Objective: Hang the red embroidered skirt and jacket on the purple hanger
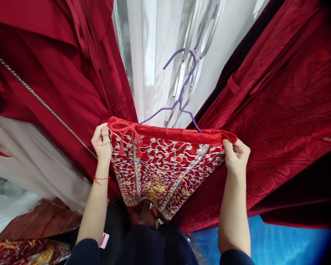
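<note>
A red skirt (160,165) with silver and gold embroidery is stretched out in front of me by its plain red waistband. At the waistband's left end, beside a red tied drawstring, my left hand (102,141) pinches the cloth. My right hand (235,154) grips the opposite end, where a bit of the band bunches above the fingers. A purple wire hanger (180,100) rises out of the waist; its lower part is hidden inside the skirt, and its hook lies across a shiny metal bar.
Dark red garments (57,73) hang on the left, with a silver chain (44,103) across them. Patterned red cloth (289,121) hangs on the right. Blue material (287,243) lies low right, and another embroidered piece (24,252) low left. White fabric (16,198) reaches the brown floor.
</note>
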Motion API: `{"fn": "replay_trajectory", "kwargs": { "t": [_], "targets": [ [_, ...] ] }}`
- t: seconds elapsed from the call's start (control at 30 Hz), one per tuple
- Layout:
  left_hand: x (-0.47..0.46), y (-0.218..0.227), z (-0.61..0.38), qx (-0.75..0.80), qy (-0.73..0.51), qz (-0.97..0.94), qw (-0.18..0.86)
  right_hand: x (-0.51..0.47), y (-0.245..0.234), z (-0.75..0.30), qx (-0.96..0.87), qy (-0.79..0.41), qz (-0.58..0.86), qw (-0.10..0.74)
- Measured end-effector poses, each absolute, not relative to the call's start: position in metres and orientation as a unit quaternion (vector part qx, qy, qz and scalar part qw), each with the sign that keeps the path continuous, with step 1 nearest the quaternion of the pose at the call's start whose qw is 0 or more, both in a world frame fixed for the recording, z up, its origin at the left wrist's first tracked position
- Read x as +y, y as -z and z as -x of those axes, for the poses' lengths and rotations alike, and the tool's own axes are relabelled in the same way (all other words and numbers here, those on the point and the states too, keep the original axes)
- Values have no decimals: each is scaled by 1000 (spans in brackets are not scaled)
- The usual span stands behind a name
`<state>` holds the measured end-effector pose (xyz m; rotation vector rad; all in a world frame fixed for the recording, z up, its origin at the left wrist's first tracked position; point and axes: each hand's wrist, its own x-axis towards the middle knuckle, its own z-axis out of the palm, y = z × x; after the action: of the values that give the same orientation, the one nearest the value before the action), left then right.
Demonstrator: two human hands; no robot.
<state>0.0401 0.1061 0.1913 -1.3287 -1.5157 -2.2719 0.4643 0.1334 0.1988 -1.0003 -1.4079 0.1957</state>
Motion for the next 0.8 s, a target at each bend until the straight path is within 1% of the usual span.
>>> {"fn": "replay_trajectory", "kwargs": {
  "t": [0.1,0.17,0.3,0.4,0.5,0.6,0.7,0.8],
  "targets": [
    [103,-200,-43,-490,745,451,35,124,-202,-446,-556,33,441,704],
    [103,-205,-41,-478,747,462,7,120,-206,-440,-529,61,444,721],
    [103,-217,-35,-456,680,566,-95,114,-214,-447,-584,8,460,669],
    [106,-226,-38,-449,643,610,-114,115,-218,-457,-627,30,464,625],
    [113,-228,-48,-445,681,575,-93,119,-220,-455,-620,74,473,621],
    [120,-223,-59,-429,738,512,-94,125,-220,-446,-572,102,474,662],
    [120,-219,-59,-420,748,502,-108,124,-221,-445,-572,74,469,669],
    [113,-219,-53,-419,723,532,-135,120,-222,-454,-631,18,459,626]
  ]
}}
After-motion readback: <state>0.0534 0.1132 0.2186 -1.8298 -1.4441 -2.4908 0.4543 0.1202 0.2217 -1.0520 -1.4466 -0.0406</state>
